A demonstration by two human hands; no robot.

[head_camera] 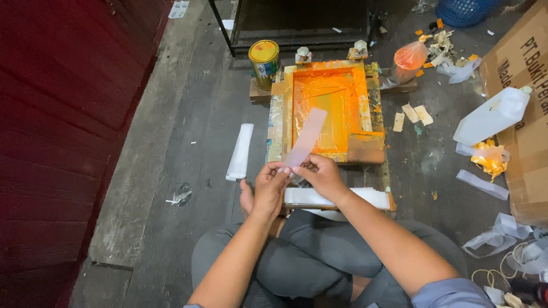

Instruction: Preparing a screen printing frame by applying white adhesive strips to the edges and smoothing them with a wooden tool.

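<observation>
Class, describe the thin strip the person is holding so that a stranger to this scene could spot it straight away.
Find the orange-stained printing frame on the floor in front of the seated person. Just at its near edge, the left hand and right hand pinch the lower end of a strip that slants up over the frame. Unlike the white strips lying flat nearby, it is translucent, pale pink and lifted.

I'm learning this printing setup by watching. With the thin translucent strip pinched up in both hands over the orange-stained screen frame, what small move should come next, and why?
Probably lower the thin translucent strip flat in front of the orange-stained screen frame. Both the left hand and right hand pinch only its near end, so it stands free in the air, and a stack of white strips already lies just below.
</observation>
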